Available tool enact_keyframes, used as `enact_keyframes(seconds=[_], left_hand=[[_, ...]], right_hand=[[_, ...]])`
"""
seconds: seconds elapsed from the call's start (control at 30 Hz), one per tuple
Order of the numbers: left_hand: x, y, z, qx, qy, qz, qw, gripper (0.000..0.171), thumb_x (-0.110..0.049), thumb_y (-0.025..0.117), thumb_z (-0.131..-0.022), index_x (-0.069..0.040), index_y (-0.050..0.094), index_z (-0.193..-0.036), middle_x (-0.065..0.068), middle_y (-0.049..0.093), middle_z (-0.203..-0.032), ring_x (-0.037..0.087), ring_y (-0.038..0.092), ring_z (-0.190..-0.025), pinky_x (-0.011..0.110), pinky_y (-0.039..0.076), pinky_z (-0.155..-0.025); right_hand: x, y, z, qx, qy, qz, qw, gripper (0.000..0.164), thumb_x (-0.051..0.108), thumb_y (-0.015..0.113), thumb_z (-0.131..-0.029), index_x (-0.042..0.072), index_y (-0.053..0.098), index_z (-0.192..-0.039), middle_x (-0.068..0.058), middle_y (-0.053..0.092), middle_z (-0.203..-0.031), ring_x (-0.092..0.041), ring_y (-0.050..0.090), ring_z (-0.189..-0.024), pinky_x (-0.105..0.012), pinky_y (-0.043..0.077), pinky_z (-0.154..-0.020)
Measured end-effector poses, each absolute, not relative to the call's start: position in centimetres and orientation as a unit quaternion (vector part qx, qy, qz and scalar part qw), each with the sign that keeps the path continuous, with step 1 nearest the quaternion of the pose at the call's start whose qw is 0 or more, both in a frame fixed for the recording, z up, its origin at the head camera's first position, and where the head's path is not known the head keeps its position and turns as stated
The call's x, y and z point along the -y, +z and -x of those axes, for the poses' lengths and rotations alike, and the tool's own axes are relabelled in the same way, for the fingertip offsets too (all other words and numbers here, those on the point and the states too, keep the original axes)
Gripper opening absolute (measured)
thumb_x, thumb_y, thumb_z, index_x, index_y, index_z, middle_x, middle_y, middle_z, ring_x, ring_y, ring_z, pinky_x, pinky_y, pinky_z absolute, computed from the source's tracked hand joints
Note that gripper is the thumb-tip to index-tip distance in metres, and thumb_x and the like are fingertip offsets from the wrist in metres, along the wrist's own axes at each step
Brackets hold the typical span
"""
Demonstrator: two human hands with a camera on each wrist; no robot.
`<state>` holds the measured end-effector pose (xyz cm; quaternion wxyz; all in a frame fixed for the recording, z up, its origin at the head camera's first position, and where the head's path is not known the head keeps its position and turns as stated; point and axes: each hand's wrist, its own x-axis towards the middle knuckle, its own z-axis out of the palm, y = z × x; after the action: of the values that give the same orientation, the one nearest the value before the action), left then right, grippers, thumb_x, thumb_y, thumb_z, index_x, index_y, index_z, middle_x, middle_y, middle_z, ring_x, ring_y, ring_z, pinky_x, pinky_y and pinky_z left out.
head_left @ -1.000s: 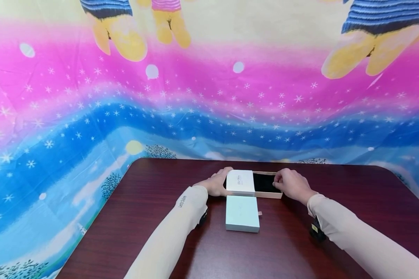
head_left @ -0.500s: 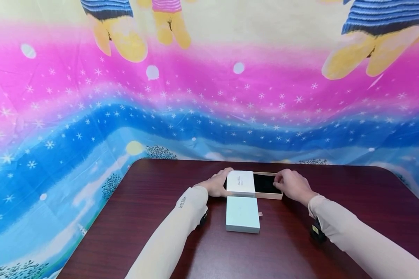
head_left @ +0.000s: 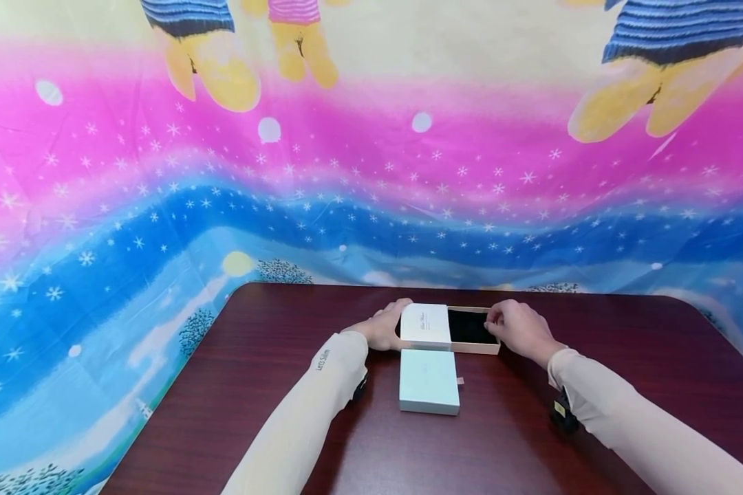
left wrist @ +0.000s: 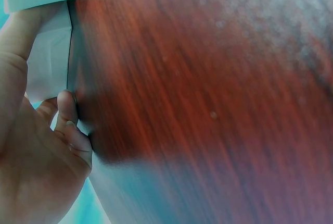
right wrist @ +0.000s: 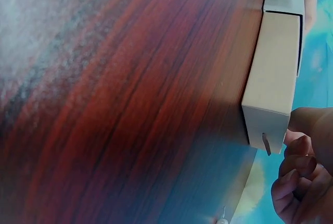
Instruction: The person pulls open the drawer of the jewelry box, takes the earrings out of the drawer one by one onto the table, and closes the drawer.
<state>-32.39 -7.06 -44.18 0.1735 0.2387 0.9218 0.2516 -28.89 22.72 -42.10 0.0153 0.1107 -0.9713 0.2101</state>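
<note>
On the tabletop: one white sleeve, far side, which your left hand grips, apparently to steady it; one black-lined drawer, extended right, where your right hand bends over the end, pinch unclear.

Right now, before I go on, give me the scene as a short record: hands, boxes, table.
Left hand: grips the left end of the white cover
Right hand: curled over the right end of the drawer
Drawer: partly out of the cover, toward the right
Drawer interior: black lining
Mint box: closed, nearer the person than the cover, pink tab on its right
Table: dark reddish wood
</note>
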Motion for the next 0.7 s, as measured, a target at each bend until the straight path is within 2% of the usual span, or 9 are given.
enact_keyframes(seconds=[0.7], left_hand=[[7.18,-45.00,32.97,-0.921,0.255,-0.240,0.170,0.096,-0.034,0.076,-0.090,-0.018,0.013,-0.161,0.009,0.035,-0.156,0.028,0.040,-0.135,0.047,0.034,-0.113]], right_hand=[[-22.84,-41.91,28.61,0.968,0.223,-0.110,0.031,0.011,0.018,0.066,-0.095,0.009,0.073,-0.096,0.002,0.062,-0.066,-0.014,0.051,-0.057,-0.032,0.037,-0.052]])
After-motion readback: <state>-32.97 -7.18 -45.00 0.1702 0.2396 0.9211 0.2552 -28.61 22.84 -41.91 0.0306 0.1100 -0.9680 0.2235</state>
